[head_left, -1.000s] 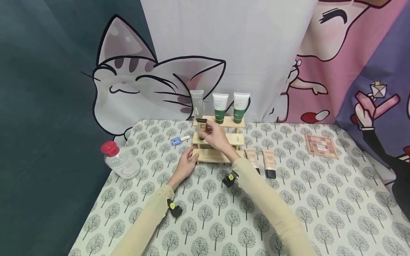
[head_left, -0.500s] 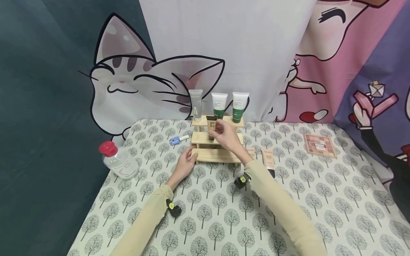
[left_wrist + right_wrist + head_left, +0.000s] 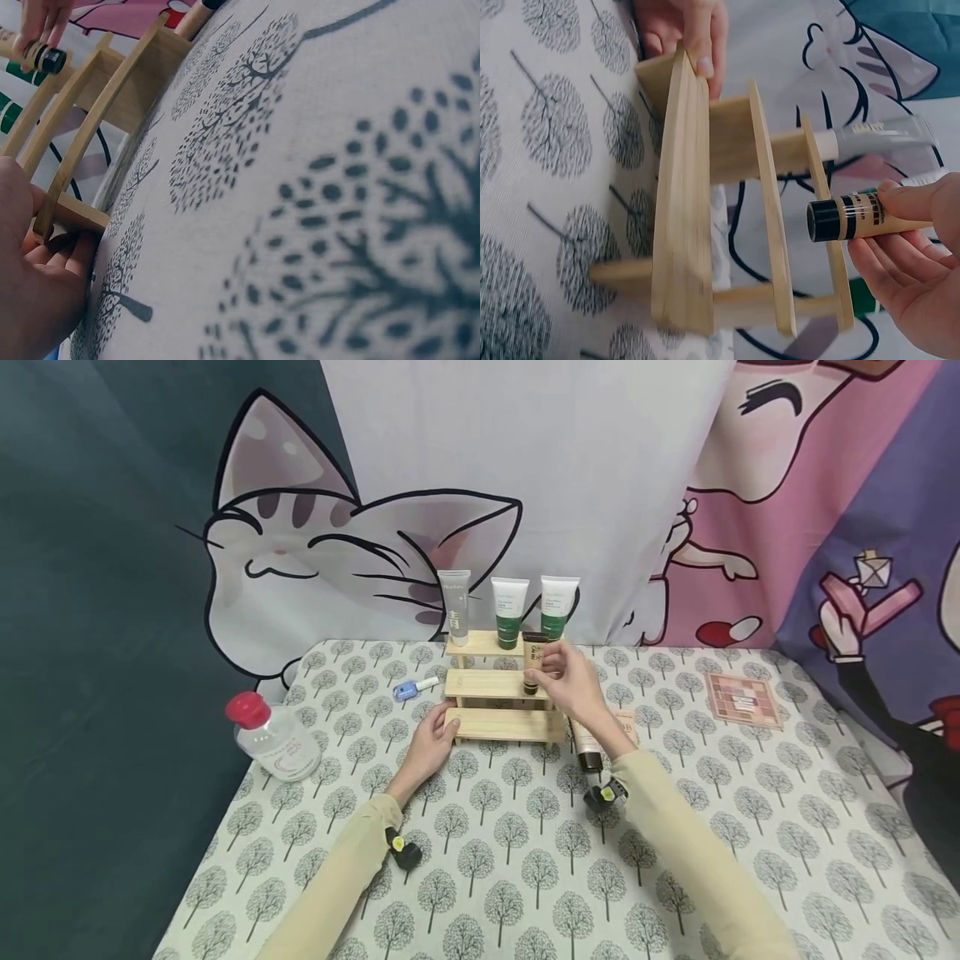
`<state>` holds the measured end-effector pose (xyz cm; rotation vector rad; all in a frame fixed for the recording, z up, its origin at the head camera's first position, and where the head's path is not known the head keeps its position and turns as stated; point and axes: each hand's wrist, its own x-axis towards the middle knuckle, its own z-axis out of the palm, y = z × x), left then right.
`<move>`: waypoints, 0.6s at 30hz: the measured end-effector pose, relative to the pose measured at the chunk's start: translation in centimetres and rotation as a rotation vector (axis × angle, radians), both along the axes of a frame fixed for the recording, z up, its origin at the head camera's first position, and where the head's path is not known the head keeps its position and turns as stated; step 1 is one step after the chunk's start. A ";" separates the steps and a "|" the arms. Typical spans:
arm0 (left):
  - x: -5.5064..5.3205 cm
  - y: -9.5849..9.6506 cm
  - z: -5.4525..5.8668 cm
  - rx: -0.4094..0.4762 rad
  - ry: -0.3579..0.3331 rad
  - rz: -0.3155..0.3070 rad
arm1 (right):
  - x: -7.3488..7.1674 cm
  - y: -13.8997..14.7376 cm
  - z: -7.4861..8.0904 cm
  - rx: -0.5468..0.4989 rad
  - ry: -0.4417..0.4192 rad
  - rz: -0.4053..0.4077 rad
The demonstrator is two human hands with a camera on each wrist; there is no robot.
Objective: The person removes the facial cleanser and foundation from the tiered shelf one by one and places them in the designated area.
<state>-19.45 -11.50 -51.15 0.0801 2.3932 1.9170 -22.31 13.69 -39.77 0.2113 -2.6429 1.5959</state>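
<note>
My right hand (image 3: 576,683) pinches a small tan tube (image 3: 532,653) between thumb and fingers, its black cap (image 3: 824,220) pointing down. The tube is close over the right end of the middle step of a three-step wooden stand (image 3: 504,724). My left hand (image 3: 431,742) grips the left end of the lowest step, thumb on top and fingers underneath. On the top step stand a grey translucent tube (image 3: 455,608) at the left and two white-and-green tubes, one in the middle (image 3: 508,612) and another (image 3: 557,602) at the right, partly behind the held tube.
Left of the stand lies a blue nail polish bottle (image 3: 407,692); farther left is a clear bottle with a red cap (image 3: 279,747). Two BB cream tubes lie on the right, one (image 3: 588,748) partly under my right forearm. An eyeshadow palette (image 3: 745,702) lies far right.
My right hand has carried the small tan tube from the left end of the middle step to its right end. The left hand has kept its grip on the stand.
</note>
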 end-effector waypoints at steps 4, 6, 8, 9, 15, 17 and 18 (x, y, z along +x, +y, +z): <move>0.0 -0.1 -0.1 -0.001 0.002 -0.004 | 0.4 1.6 -0.1 0.007 0.008 -0.038; 0.0 -0.1 -0.2 0.004 0.000 -0.003 | 0.5 2.3 -0.2 0.008 0.022 -0.059; 0.0 -0.2 -0.2 0.006 -0.003 -0.003 | 0.7 2.9 -0.3 0.004 0.035 -0.080; 0.0 -0.2 -0.2 0.009 -0.003 -0.005 | 0.7 3.3 -0.3 0.003 0.037 -0.092; -0.2 -0.2 -0.4 0.021 -0.004 -0.016 | 1.2 5.2 -0.5 -0.009 0.042 -0.143; -0.2 -0.2 -0.4 0.024 -0.004 -0.018 | 1.3 5.7 -0.6 -0.008 0.056 -0.162; -0.2 -0.2 -0.3 0.024 -0.005 -0.019 | 1.4 6.0 -0.7 -0.006 0.063 -0.173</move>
